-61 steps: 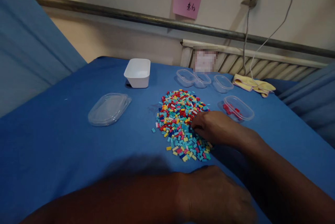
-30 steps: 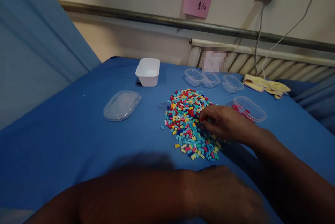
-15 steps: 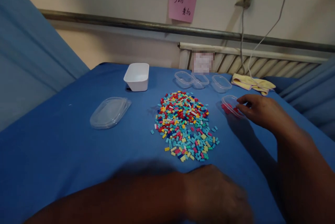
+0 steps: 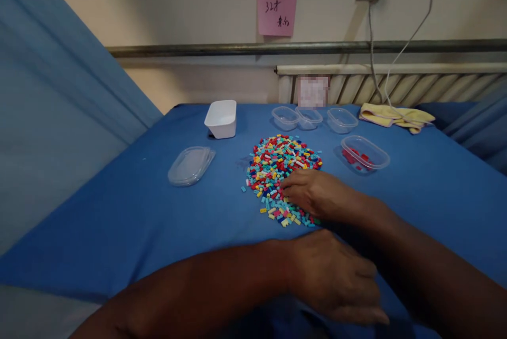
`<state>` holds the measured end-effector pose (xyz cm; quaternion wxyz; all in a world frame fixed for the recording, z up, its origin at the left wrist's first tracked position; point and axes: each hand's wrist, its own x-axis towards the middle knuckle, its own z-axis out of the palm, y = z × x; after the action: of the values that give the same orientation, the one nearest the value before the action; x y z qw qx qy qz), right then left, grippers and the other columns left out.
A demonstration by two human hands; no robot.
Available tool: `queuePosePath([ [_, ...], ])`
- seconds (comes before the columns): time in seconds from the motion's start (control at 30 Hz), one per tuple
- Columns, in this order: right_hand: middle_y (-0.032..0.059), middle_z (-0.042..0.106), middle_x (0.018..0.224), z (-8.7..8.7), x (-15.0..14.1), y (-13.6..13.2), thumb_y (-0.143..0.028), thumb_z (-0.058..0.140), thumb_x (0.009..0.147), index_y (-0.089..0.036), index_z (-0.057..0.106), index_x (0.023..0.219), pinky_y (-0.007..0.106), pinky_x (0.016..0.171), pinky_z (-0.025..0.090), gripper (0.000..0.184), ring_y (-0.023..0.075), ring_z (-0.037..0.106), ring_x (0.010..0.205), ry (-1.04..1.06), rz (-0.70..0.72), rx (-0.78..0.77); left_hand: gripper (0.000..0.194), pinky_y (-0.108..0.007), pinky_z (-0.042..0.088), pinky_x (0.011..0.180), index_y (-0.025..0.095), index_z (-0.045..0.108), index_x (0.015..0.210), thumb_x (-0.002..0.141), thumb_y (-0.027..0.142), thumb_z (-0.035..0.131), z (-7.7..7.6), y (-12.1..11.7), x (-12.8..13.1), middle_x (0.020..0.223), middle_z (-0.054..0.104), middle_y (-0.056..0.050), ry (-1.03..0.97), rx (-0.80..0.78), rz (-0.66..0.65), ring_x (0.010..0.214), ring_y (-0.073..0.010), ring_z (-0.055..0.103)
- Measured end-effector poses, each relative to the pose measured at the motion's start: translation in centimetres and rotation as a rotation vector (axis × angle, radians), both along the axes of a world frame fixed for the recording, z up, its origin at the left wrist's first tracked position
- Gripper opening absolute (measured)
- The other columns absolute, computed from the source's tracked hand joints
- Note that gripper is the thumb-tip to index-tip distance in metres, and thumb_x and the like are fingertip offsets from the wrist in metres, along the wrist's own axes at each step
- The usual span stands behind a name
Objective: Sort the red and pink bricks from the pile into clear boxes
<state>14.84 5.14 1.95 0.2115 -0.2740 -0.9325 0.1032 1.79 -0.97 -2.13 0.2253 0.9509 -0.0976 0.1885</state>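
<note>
A heap of small toy building bricks [image 4: 273, 170] in red, light blue, yellow, white and other colours lies mid-table. My right hand [image 4: 317, 194] reaches into its right side, fingers bent down and pressed together among the bricks; whatever is between the fingertips is hidden. Beyond it, a clear plastic tub [image 4: 376, 158] holds several red bricks [image 4: 352, 156]. My left hand [image 4: 336, 278] is near the front edge, its fingers curled loosely in, and nothing shows in it.
Clear tubs [image 4: 285, 119] stand along the back, beside a yellow cloth [image 4: 396, 116]. A white box [image 4: 221, 120] sits back left, with clear lids [image 4: 190, 166] in front. Behind the blue-covered table [image 4: 166, 233] are a radiator [image 4: 435, 85] and a pipe [image 4: 222, 50].
My right hand went from the heap to the tub with red bricks, then came back to the heap. My left hand stays near the front edge. The camera view shifted.
</note>
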Motion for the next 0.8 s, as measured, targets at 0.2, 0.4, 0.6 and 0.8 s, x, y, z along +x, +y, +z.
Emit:
queuePosePath([
  [0.2,0.0079,0.076,0.093,0.1,2.7,-0.2,-0.023,0.067,0.103,-0.018,0.077,0.097,0.036,0.085,0.054,0.013,0.0224,0.069,0.089,0.013,-0.046,-0.038,0.036,-0.031,0.048,0.076,0.016,0.076,0.099,0.113,0.041,0.055,7.1,5.2,-5.5,0.098,0.076,-0.007,0.043,0.062,0.295,0.087,-0.0169,0.068],
  [0.4,0.0110,0.080,0.114,-0.1,-0.5,0.4,-0.017,0.055,0.109,-0.021,0.079,0.117,0.040,0.097,0.054,0.025,0.0236,0.070,0.106,0.071,-0.026,0.018,0.025,-0.026,0.046,0.074,0.015,0.074,0.100,0.106,0.032,0.057,9.7,11.4,-13.1,0.089,0.071,-0.001,0.253,-0.306,0.862,0.079,-0.0142,0.062],
  [0.6,0.0097,0.079,0.099,-0.2,0.6,0.4,-0.015,0.058,0.104,-0.019,0.081,0.111,0.039,0.090,0.052,0.024,0.0234,0.069,0.093,-0.034,-0.055,0.019,0.019,-0.027,0.044,0.080,0.018,0.077,0.105,0.101,0.020,0.059,8.7,10.4,-12.9,0.101,0.075,-0.003,0.438,-0.122,0.736,0.088,-0.0156,0.064],
  [0.8,0.0093,0.078,0.099,-0.5,0.8,0.1,-0.023,0.057,0.109,-0.020,0.079,0.110,0.038,0.088,0.051,0.023,0.0234,0.067,0.092,-0.006,-0.129,0.022,0.023,-0.028,0.045,0.082,0.020,0.079,0.112,0.101,0.020,0.059,9.2,9.5,-11.9,0.108,0.078,-0.004,0.451,-0.097,0.698,0.094,-0.0175,0.068],
])
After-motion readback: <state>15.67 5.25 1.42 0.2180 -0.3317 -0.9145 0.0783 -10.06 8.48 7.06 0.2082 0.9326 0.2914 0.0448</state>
